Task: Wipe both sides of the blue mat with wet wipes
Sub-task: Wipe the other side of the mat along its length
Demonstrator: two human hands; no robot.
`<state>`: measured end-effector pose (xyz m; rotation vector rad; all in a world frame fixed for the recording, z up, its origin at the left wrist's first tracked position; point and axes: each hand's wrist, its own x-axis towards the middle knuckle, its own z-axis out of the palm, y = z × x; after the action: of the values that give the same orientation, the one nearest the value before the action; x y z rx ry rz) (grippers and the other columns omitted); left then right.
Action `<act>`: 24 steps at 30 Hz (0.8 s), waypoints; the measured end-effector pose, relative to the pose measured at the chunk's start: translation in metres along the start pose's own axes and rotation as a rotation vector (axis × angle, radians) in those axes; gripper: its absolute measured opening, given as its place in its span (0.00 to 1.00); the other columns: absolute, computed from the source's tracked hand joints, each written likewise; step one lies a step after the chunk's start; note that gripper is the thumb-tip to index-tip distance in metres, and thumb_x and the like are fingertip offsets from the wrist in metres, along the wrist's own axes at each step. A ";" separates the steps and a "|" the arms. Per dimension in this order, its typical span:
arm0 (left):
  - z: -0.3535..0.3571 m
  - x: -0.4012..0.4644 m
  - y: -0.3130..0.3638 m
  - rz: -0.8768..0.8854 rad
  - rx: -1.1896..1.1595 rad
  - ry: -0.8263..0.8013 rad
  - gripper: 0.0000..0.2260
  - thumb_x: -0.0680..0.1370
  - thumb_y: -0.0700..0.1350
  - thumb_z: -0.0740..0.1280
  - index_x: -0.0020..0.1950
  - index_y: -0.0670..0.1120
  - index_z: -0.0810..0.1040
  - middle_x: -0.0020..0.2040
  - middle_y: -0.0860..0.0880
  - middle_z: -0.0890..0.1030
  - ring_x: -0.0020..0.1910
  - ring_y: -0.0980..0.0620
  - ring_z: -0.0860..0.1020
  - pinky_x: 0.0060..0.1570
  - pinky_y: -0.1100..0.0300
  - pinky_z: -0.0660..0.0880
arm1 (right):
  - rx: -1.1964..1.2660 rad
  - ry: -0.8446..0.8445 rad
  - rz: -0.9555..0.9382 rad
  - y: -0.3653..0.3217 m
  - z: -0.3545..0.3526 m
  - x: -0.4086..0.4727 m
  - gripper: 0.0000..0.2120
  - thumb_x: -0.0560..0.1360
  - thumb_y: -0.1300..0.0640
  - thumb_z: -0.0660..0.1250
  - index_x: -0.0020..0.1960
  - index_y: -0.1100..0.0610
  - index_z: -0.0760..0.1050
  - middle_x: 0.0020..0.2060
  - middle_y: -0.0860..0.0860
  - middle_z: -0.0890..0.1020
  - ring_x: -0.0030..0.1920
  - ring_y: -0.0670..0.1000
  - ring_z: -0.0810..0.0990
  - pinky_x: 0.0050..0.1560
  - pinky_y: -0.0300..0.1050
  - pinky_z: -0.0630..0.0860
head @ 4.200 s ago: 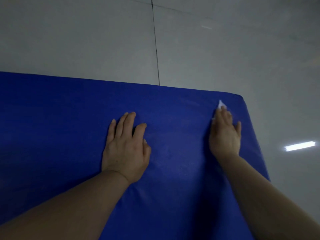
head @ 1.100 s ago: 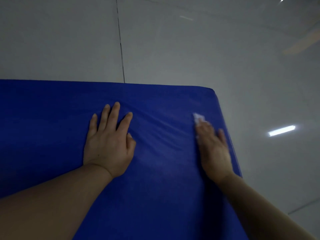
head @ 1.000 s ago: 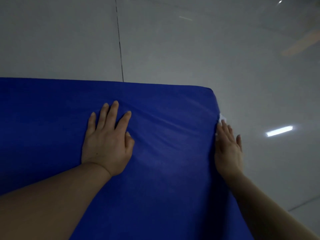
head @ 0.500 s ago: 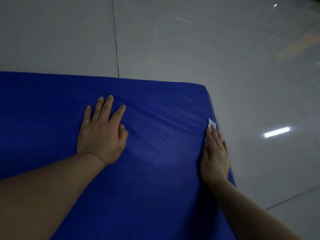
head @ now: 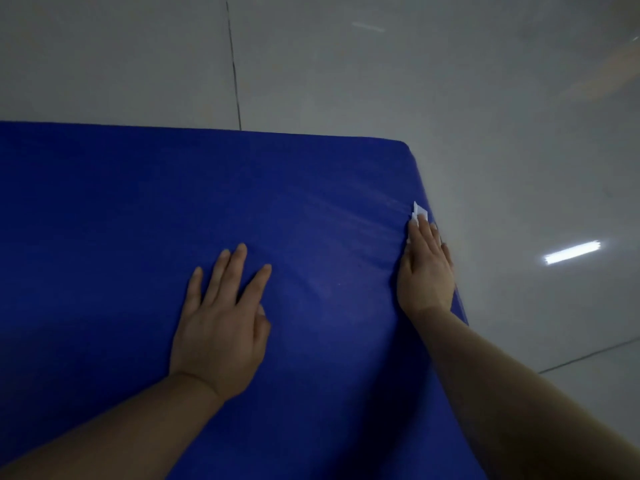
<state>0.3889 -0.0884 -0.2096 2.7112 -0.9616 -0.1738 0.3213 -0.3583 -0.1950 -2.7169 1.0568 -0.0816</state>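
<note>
Flat | left hand (head: pixel 221 327) on blue mat (head: pixel 104 220) | right hand (head: pixel 427 271) presses wipe (head: pixel 418 213)

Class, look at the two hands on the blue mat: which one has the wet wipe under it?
The right hand, at the mat's right edge; the white wipe peeks past its fingertips. The left hand lies flat mid-mat with nothing under it.

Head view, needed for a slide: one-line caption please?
Left hand braces the blue mat while right hand presses a wet wipe along its edge.
</note>
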 end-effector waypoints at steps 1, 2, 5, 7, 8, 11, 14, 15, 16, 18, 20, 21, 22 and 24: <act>0.000 0.000 0.000 -0.005 -0.006 -0.001 0.24 0.78 0.49 0.50 0.73 0.45 0.68 0.76 0.40 0.60 0.75 0.44 0.58 0.72 0.45 0.49 | -0.048 -0.011 0.008 0.000 -0.001 0.000 0.23 0.82 0.58 0.48 0.77 0.53 0.55 0.76 0.47 0.55 0.76 0.47 0.51 0.76 0.44 0.43; 0.001 0.000 0.000 -0.013 -0.007 0.005 0.24 0.78 0.49 0.50 0.73 0.45 0.68 0.76 0.41 0.60 0.75 0.44 0.58 0.72 0.45 0.48 | -0.091 -0.020 0.005 -0.004 -0.001 0.000 0.23 0.82 0.60 0.48 0.77 0.55 0.54 0.76 0.49 0.55 0.76 0.49 0.51 0.76 0.45 0.43; 0.001 -0.001 0.000 -0.006 0.024 0.008 0.25 0.77 0.49 0.50 0.73 0.45 0.68 0.76 0.40 0.61 0.75 0.43 0.59 0.72 0.45 0.49 | -0.059 -0.026 -0.225 -0.027 0.004 -0.025 0.25 0.80 0.64 0.50 0.76 0.57 0.56 0.75 0.52 0.59 0.75 0.51 0.56 0.75 0.49 0.51; 0.000 0.000 0.000 0.002 0.033 0.010 0.25 0.77 0.49 0.49 0.72 0.45 0.69 0.76 0.40 0.61 0.74 0.42 0.60 0.72 0.45 0.49 | -0.064 -0.063 -0.406 -0.029 0.011 -0.051 0.23 0.80 0.60 0.49 0.75 0.57 0.59 0.74 0.51 0.61 0.75 0.50 0.57 0.74 0.51 0.53; -0.001 0.000 0.001 -0.001 0.035 0.009 0.25 0.77 0.49 0.49 0.72 0.44 0.69 0.76 0.40 0.61 0.74 0.42 0.60 0.71 0.45 0.49 | -0.073 -0.059 -0.405 -0.022 0.010 -0.057 0.23 0.81 0.57 0.47 0.75 0.57 0.60 0.74 0.51 0.61 0.74 0.50 0.57 0.73 0.52 0.53; -0.001 0.000 0.002 -0.003 0.041 0.009 0.25 0.78 0.49 0.49 0.72 0.44 0.69 0.76 0.40 0.62 0.74 0.42 0.60 0.72 0.45 0.49 | -0.087 -0.021 -0.100 0.019 -0.004 -0.052 0.23 0.82 0.54 0.44 0.76 0.55 0.56 0.75 0.48 0.56 0.75 0.49 0.53 0.75 0.51 0.48; 0.001 0.001 0.000 0.006 0.047 0.018 0.25 0.77 0.50 0.50 0.72 0.44 0.69 0.75 0.39 0.62 0.74 0.42 0.61 0.71 0.45 0.49 | -0.039 0.008 0.175 0.034 -0.008 -0.055 0.22 0.83 0.56 0.45 0.77 0.54 0.52 0.76 0.50 0.53 0.76 0.50 0.50 0.76 0.49 0.45; 0.001 0.000 0.001 0.005 0.048 0.018 0.25 0.77 0.50 0.50 0.72 0.44 0.69 0.75 0.39 0.62 0.74 0.42 0.61 0.71 0.45 0.49 | -0.021 0.022 0.138 0.022 -0.005 -0.061 0.22 0.83 0.57 0.46 0.77 0.55 0.53 0.76 0.50 0.54 0.76 0.51 0.51 0.76 0.50 0.46; 0.001 0.000 0.001 0.003 0.047 0.017 0.25 0.77 0.50 0.50 0.72 0.44 0.70 0.75 0.39 0.62 0.74 0.41 0.61 0.71 0.45 0.50 | -0.008 0.028 0.027 0.007 -0.001 -0.069 0.22 0.83 0.57 0.46 0.76 0.55 0.55 0.75 0.49 0.55 0.76 0.51 0.52 0.75 0.50 0.47; 0.000 0.000 0.001 0.000 0.043 0.014 0.25 0.77 0.50 0.50 0.72 0.44 0.70 0.75 0.39 0.62 0.74 0.41 0.62 0.71 0.45 0.50 | -0.007 -0.047 -0.270 -0.019 0.009 -0.085 0.22 0.82 0.55 0.46 0.75 0.55 0.58 0.74 0.48 0.58 0.75 0.49 0.53 0.75 0.49 0.48; 0.000 0.000 0.001 0.001 0.045 0.017 0.25 0.77 0.50 0.50 0.72 0.45 0.69 0.75 0.40 0.62 0.74 0.42 0.62 0.71 0.44 0.51 | -0.042 -0.106 -0.460 -0.023 0.010 -0.088 0.22 0.82 0.54 0.45 0.75 0.54 0.59 0.74 0.48 0.60 0.75 0.47 0.55 0.74 0.48 0.49; 0.000 0.001 0.001 0.001 0.045 0.020 0.25 0.77 0.50 0.50 0.72 0.45 0.69 0.75 0.40 0.62 0.74 0.42 0.62 0.71 0.45 0.51 | -0.062 -0.093 -0.456 -0.018 0.006 -0.083 0.23 0.82 0.53 0.45 0.76 0.53 0.58 0.74 0.47 0.59 0.75 0.46 0.54 0.74 0.47 0.49; 0.000 0.001 0.000 0.000 0.043 0.023 0.25 0.78 0.49 0.50 0.72 0.45 0.70 0.75 0.40 0.63 0.74 0.42 0.61 0.71 0.45 0.51 | -0.070 -0.062 -0.373 -0.007 0.001 -0.075 0.23 0.82 0.53 0.44 0.77 0.51 0.55 0.75 0.45 0.58 0.75 0.45 0.54 0.74 0.47 0.48; -0.001 0.001 0.000 0.001 0.038 0.026 0.25 0.78 0.49 0.49 0.72 0.45 0.69 0.75 0.40 0.63 0.74 0.42 0.61 0.71 0.45 0.50 | -0.045 -0.016 -0.069 0.017 -0.009 -0.059 0.23 0.82 0.54 0.44 0.77 0.51 0.52 0.76 0.46 0.55 0.75 0.45 0.52 0.74 0.48 0.47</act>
<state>0.3894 -0.0891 -0.2090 2.7406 -0.9685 -0.1213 0.2652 -0.3329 -0.1880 -2.7895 0.9717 -0.0483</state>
